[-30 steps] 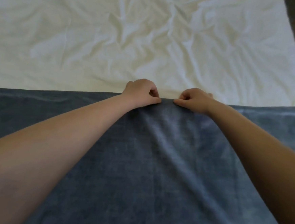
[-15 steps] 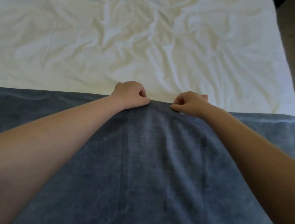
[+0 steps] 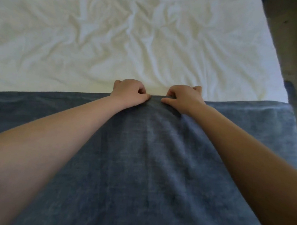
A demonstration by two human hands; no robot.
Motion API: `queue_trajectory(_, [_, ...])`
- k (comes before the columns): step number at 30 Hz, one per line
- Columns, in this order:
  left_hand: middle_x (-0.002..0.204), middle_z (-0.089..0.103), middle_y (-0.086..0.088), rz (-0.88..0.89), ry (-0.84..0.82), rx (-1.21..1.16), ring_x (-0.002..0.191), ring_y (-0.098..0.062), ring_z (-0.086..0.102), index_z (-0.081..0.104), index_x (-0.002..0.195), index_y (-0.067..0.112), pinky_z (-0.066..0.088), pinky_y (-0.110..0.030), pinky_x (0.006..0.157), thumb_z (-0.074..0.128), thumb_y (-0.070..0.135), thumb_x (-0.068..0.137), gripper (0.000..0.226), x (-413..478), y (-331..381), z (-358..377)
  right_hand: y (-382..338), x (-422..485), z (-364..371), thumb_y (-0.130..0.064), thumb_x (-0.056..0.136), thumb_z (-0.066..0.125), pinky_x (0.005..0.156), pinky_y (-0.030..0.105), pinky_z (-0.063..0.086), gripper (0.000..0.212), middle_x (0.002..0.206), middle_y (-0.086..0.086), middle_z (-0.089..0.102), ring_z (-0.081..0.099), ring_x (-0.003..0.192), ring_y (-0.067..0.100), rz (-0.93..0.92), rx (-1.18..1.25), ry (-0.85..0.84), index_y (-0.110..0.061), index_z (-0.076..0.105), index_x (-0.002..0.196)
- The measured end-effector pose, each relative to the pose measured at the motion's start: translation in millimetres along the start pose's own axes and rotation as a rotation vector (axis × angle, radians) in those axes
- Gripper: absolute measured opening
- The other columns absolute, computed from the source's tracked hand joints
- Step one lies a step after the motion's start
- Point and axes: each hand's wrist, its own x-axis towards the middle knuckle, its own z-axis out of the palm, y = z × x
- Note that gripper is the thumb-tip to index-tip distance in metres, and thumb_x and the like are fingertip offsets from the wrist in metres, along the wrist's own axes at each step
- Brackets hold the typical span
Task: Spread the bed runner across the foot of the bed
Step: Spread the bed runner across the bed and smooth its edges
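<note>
Two hands, the left hand (image 3: 129, 91) and right hand (image 3: 182, 97), pinch the far edge of the blue bed runner (image 3: 149, 165) lying across the white sheet (image 3: 114, 38); pulling outward evenly should flatten the remaining ripples.

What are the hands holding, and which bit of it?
Both the left hand and right hand pinch the blue bed runner at its far edge, near the middle.

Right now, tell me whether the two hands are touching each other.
Apart. The head view shows blue bed runner between the left hand and right hand, both pinching its far edge.
</note>
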Motion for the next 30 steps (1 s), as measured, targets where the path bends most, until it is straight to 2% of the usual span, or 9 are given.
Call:
queue_trajectory(4, [0.093,0.066,0.010,0.090,-0.045,-0.029,0.093,-0.015,0.057,0.064,0.081,0.030,0.032,-0.035,0.082,0.059,0.049,0.083,0.019,5,32,8,43,-14,-18,-0.052,0.083,0.059,0.082,0.037,0.023,0.027,0.075,-0.013,0.056,0.052,0.082,0.013,0.068,0.069,-0.024,-0.028,0.053,0.071])
queue_trajectory(7, [0.093,0.065,0.012,0.146,-0.049,-0.015,0.094,-0.014,0.058,0.064,0.083,0.033,0.031,-0.035,0.084,0.061,0.038,0.086,0.007,12,53,14,74,-25,-28,-0.048,0.081,0.064,0.081,0.035,0.022,0.022,0.075,-0.014,0.057,0.053,0.083,0.011,0.101,0.120,-0.008,-0.029,0.055,0.073])
queue_trajectory(12, [0.085,0.066,0.011,0.049,0.058,0.045,0.089,-0.016,0.057,0.065,0.080,0.029,0.028,-0.034,0.083,0.062,0.029,0.085,0.006,16,65,23,100,-28,-26,-0.043,0.082,0.064,0.085,0.035,0.023,0.016,0.079,-0.014,0.061,0.055,0.084,0.011,0.123,0.085,0.089,-0.028,0.059,0.079])
queue_trajectory(15, [0.079,0.064,0.011,0.000,0.051,0.017,0.084,-0.015,0.056,0.066,0.078,0.027,0.028,-0.032,0.081,0.059,0.023,0.079,0.007,16,70,27,102,-24,-22,-0.046,0.081,0.064,0.085,0.035,0.022,0.019,0.078,-0.014,0.060,0.054,0.084,0.010,0.106,0.089,0.075,-0.029,0.059,0.078])
queue_trajectory(18, [0.074,0.064,0.012,0.008,0.026,-0.039,0.081,-0.013,0.056,0.065,0.073,0.026,0.028,-0.032,0.081,0.058,0.028,0.077,0.008,19,79,27,113,-24,-28,-0.056,0.080,0.060,0.085,0.035,0.021,0.029,0.077,-0.014,0.060,0.052,0.081,0.009,0.099,0.122,0.009,-0.028,0.060,0.078])
queue_trajectory(21, [0.075,0.064,0.016,0.064,-0.014,-0.106,0.082,-0.008,0.058,0.066,0.072,0.029,0.035,-0.033,0.084,0.060,0.039,0.078,0.013,27,98,27,133,-30,-43,-0.060,0.086,0.050,0.085,0.038,0.023,0.037,0.075,-0.009,0.062,0.055,0.079,0.012,0.120,0.106,-0.048,-0.025,0.060,0.076])
queue_trajectory(23, [0.076,0.063,0.018,0.129,-0.072,-0.141,0.082,-0.007,0.058,0.066,0.072,0.030,0.041,-0.034,0.085,0.064,0.042,0.078,0.014,33,115,30,153,-37,-52,-0.050,0.086,0.057,0.084,0.037,0.024,0.027,0.076,-0.011,0.062,0.057,0.084,0.013,0.140,0.132,-0.048,-0.025,0.063,0.077])
queue_trajectory(26, [0.075,0.061,0.017,0.210,-0.124,-0.093,0.082,-0.008,0.059,0.065,0.073,0.033,0.044,-0.032,0.082,0.067,0.035,0.081,0.009,41,139,34,180,-47,-60,-0.037,0.082,0.066,0.083,0.036,0.024,0.010,0.075,-0.018,0.060,0.056,0.086,0.011,0.172,0.168,-0.010,-0.030,0.066,0.076])
queue_trajectory(30, [0.073,0.060,0.017,0.174,-0.044,-0.049,0.077,-0.008,0.058,0.066,0.074,0.030,0.043,-0.025,0.068,0.067,0.028,0.082,0.008,46,148,44,185,-44,-50,-0.038,0.084,0.064,0.083,0.035,0.027,0.009,0.073,-0.020,0.054,0.053,0.083,0.011,0.156,0.073,0.082,-0.031,0.064,0.079])
